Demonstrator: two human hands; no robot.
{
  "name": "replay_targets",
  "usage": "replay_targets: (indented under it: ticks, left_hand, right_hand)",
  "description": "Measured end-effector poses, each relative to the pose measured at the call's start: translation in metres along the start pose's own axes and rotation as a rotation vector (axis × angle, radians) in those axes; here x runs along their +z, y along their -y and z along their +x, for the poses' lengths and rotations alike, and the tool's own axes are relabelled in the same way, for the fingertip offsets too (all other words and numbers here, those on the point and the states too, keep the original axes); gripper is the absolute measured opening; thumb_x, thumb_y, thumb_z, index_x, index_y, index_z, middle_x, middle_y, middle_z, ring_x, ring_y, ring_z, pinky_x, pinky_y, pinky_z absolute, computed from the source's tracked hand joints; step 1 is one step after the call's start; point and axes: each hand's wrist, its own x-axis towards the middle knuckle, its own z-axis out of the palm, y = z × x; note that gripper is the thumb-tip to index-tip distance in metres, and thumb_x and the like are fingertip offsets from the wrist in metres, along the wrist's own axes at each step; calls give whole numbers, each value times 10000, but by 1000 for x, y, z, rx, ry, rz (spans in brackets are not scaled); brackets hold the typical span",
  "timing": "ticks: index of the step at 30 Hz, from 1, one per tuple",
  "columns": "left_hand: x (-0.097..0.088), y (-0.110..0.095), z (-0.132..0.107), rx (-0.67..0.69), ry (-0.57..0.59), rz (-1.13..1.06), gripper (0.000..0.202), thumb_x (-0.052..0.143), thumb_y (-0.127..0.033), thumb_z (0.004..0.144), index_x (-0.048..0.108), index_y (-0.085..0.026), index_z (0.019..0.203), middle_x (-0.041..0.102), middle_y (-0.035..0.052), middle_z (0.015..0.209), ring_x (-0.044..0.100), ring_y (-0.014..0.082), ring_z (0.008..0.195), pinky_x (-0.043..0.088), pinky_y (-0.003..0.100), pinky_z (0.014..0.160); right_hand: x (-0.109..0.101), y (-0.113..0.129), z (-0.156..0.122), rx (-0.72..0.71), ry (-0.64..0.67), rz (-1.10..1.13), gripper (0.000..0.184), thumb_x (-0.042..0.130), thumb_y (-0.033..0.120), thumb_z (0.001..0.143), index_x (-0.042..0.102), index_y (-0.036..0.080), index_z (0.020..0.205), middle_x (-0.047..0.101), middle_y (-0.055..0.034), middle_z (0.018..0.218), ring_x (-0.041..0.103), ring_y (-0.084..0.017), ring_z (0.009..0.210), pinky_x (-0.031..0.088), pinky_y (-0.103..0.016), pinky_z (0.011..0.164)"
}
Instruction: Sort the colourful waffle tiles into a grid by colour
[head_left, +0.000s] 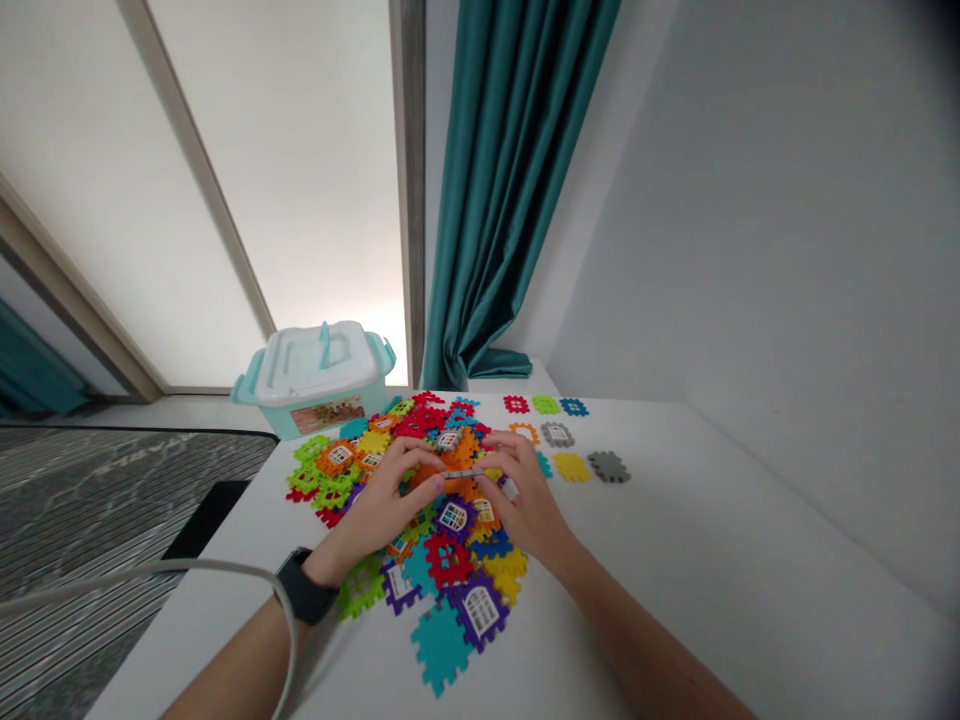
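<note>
A heap of colourful interlocking plastic tiles point(442, 560) lies on a white table point(712, 560); some carry white window inserts. My left hand point(386, 505), with a black watch on its wrist, and my right hand point(529, 500) meet over the heap. Both pinch the same orange tile piece point(457, 468) held edge-on between their fingertips. The fingers of both hands are curled round it.
A mint and white lidded storage box point(319, 375) stands at the table's far left. Single tiles lie in rows at the back right: red point(516, 404), green point(546, 404), blue point(573, 406), grey point(609, 466), yellow point(572, 467). A teal curtain point(510, 190) hangs behind. The wall runs along the right.
</note>
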Motion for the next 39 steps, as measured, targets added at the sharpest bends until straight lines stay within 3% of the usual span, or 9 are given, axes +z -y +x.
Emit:
replay_targets:
  ticks: [7,11,14,18,24,29,39]
  left_hand:
    - [-1,-3,-3,2,103,98,210,670,-393,922,696,-244,1067,540,95,1295,535,287,1262,429,510,1126]
    - [-1,-6,-4,41,115,144,380,742,-395,864,656,-263,1210,519,98,1327,520,302,1283,440,507,1127]
    - [1,-5,-5,69,119,162,337,759,-400,853,667,-247,1139,514,102,1316,524,304,1272,455,500,1112]
    - [1,1,-4,143,46,232,342,775,-392,849,643,-230,1120,505,111,1303,520,303,1255,475,493,1078]
    - [-6,14,-1,322,-156,538,406,736,-444,885,613,-224,1204,496,143,1315,492,348,1243,445,570,1045]
    - [-5,16,-2,377,-132,578,420,724,-449,892,611,-202,1213,503,156,1301,510,345,1217,468,535,1009]
    - [3,13,-4,330,-105,478,423,743,-440,877,620,-196,1200,489,165,1308,518,343,1228,484,515,1007]
  right_hand:
    - [-1,1,0,-143,-22,-43,194,509,152,973,637,293,1004,576,-70,1171,548,-259,1191,479,-498,1006]
    - [-1,3,1,-173,-49,-19,187,514,160,981,632,298,1030,611,-62,1122,579,-246,1141,497,-475,974]
    - [-1,4,2,-197,-55,6,194,514,142,980,625,294,1028,638,-52,1073,610,-228,1083,513,-444,945]
    - [0,1,1,-190,-45,-23,237,506,111,963,630,284,1066,658,-56,1085,628,-222,1053,529,-422,925]
    - [1,-1,1,-218,57,-96,526,593,161,907,465,246,1409,609,-116,1325,548,-277,1277,488,-492,1068]
    - [3,-2,0,-245,95,-126,471,633,249,935,497,252,1386,610,-119,1339,554,-287,1270,483,-519,1079]
    - [4,-2,-1,-234,69,-125,439,670,342,937,542,243,1345,620,-123,1312,580,-283,1225,499,-503,1057]
